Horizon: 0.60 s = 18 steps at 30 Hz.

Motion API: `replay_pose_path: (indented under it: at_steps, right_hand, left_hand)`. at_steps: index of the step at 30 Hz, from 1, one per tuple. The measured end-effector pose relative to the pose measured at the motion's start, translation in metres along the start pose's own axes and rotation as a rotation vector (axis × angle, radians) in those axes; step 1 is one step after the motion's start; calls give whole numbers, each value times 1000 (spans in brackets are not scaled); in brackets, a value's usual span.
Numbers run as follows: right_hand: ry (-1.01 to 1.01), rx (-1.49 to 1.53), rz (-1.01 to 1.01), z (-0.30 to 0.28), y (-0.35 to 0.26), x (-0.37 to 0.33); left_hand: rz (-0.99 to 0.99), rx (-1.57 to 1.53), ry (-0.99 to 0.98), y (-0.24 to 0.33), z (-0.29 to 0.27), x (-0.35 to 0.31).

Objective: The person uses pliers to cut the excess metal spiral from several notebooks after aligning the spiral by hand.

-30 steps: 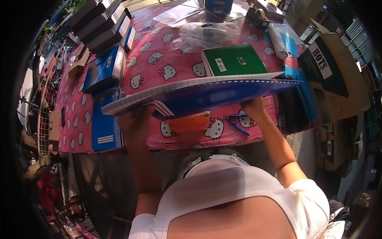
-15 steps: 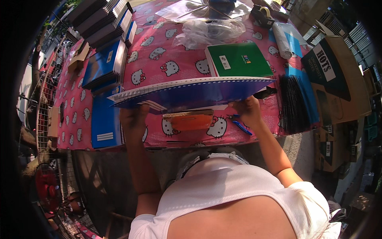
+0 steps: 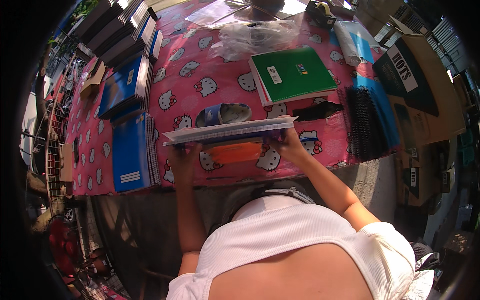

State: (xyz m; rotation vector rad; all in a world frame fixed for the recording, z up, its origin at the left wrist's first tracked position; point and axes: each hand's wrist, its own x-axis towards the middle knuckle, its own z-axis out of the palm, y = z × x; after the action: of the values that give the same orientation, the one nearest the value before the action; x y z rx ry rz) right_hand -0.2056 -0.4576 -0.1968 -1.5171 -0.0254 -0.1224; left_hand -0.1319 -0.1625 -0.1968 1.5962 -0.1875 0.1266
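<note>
The desk (image 3: 202,180) is covered with a glossy pink sheet (image 3: 225,75), printed all over with white cat faces. A wire-grid fence (image 3: 54,162) is set along the left side, and green foliage (image 3: 84,10) is seen at the upper left. The grey floor (image 3: 367,172) is brightly sunlit at the right, while deep shadow is cast beneath the desk

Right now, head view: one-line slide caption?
Left hand and right hand grip a stack of white sheets over a pink patterned table, a green notebook lying beyond.
</note>
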Motion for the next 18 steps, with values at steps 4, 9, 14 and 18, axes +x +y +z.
replay_pose_path:
  at_steps: [4, 9, 14, 18]
  right_hand:
    - [-5, -13, -176, -5, 0, 1]
    - [-25, 23, -127, 0, 1, 0]
    - [30, -82, -201, -8, 5, -3]
    - [26, 189, 11, 6, 0, 0]
  left_hand:
    - [208, -153, 140, 55, 16, 5]
    - [23, -142, 267, 53, 13, 13]
    - [-24, -431, 329, 57, 30, 9]
    - [-33, -190, 262, 42, 17, 12]
